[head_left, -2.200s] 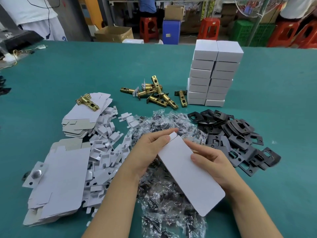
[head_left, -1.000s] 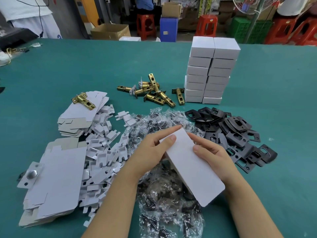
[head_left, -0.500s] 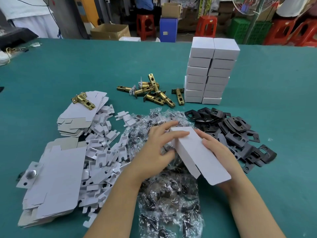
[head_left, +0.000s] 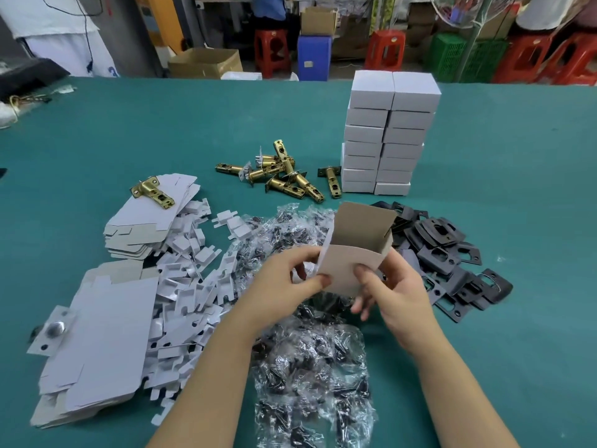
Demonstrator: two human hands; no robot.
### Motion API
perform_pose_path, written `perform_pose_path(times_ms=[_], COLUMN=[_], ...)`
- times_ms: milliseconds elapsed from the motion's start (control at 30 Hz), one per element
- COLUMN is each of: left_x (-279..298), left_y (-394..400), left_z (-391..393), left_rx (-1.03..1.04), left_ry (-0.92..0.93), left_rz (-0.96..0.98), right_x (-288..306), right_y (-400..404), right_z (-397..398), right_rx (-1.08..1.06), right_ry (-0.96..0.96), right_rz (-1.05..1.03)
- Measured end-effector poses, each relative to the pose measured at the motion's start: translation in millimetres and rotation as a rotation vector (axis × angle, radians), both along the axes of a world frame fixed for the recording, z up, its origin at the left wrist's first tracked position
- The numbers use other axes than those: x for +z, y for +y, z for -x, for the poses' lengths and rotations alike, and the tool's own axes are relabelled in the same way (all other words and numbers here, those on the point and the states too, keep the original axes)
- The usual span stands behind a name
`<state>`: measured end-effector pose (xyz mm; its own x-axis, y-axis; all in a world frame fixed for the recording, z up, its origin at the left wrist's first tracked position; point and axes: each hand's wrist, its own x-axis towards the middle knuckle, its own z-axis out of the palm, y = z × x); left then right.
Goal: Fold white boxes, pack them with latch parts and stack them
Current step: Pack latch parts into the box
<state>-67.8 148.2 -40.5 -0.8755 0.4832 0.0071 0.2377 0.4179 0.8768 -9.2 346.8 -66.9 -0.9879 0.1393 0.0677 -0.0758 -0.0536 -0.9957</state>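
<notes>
While you hold the box upright above the desk, its brown cardboard inside shows through the open top, one flap standing at the far edge. Your left hand pinches its left edge, thumb on the near face; your right hand clamps the right side, thumb in front. Behind stand two columns of finished white boxes, the stack, about seven high each. Brass latches lie jumbled beside it, black plates right of your hands, crinkly clear bags beneath, flat blanks left.
</notes>
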Motion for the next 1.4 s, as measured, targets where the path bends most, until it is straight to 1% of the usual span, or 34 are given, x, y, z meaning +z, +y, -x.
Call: perform_pose_path(times_ms=[33, 133, 167, 233, 333, 400, 467, 533, 600, 667, 833, 933, 967, 1033, 1067, 1133, 1167, 1200, 1233, 1267, 1333, 1400], left_x=[1.4, 10.5, 14.4, 22.8, 32.9, 34.6, 31.2, 24.6, 16.0, 8.6, 1.4, 3.0, 7.6, 21.1, 30.3, 50.5, 61.2, 72.3, 83.8, 94.5, 113.3, 132.4], left_y=[-1.7, -6.6, -6.4, -0.9, 20.4, 40.8, 59.6, 72.6, 78.6, 81.3, 85.5, 78.8, 76.7, 70.2, 65.2, 51.1, 43.1, 36.1, 30.1, 24.3, 13.4, -0.7], left_z=[1.5, 11.9, 17.7, 37.0, 79.4, 113.4, 146.7, 173.8, 192.6, 204.9, 215.0, 214.4, 212.3, 205.6, 200.9, 186.8, 176.8, 164.3, 151.0, 137.3, 111.1, 87.9], left_rx=[0.000, 0.101, 0.154, 0.229, 0.236, 0.198, 0.103, -0.019, -0.106, -0.153, -0.204, -0.157, -0.108, 0.057, 0.158, 0.335, 0.386, 0.406, 0.396, 0.374, 0.350, 0.381], left_ry=[-0.026, -0.131, -0.113, -0.030, 0.096, 0.202, 0.320, 0.382, 0.414, 0.447, 0.583, 0.683, 0.712, 0.732, 0.699, 0.567, 0.505, 0.475, 0.472, 0.485, 0.536, 0.594], left_rz=[0.003, -0.139, -0.160, -0.140, -0.049, 0.117, 0.414, 0.747, 0.953, 1.045, 1.114, 1.058, 1.014, 0.879, 0.770, 0.484, 0.342, 0.246, 0.211, 0.222, 0.306, 0.311], right_x=[-0.7, -3.2, -4.6, -6.7, -7.9, -7.6, -7.7, -8.3, -9.3, -9.5, -10.5, -10.3, -9.8, -9.3, -9.3, -8.9, -8.2, -7.2, -5.6, -4.2, -2.5, -1.6], right_y=[-0.1, 0.9, 1.2, 1.9, 3.1, 3.2, 2.9, 3.6, 4.5, 4.8, 5.6, 5.0, 5.0, 4.9, 5.0, 4.7, 4.2, 3.6, 3.1, 2.4, 1.4, 0.3], right_z=[0.8, 1.8, 1.9, 3.5, 5.4, 5.6, 5.5, 5.9, 5.9, 6.8, 9.1, 8.7, 8.5, 7.8, 7.6, 7.0, 7.1, 7.2, 7.5, 7.6, 6.3, 4.3], right_rx=[-0.005, 0.019, 0.029, 0.049, 0.069, 0.076, 0.092, 0.100, 0.102, 0.102, 0.099, 0.099, 0.098, 0.100, 0.100, 0.092, 0.084, 0.072, 0.058, 0.047, 0.036, 0.035], right_ry=[-0.003, -0.009, -0.014, -0.019, -0.016, -0.018, -0.015, -0.017, -0.022, -0.025, -0.030, -0.044, -0.046, -0.045, -0.042, -0.038, -0.036, -0.033, -0.030, -0.029, -0.036, -0.044], right_rz=[0.006, -0.001, -0.008, -0.016, -0.001, 0.019, 0.031, 0.032, 0.037, 0.047, 0.051, 0.054, 0.052, 0.046, 0.041, 0.025, 0.018, 0.017, 0.021, 0.025, 0.021, 0.009])
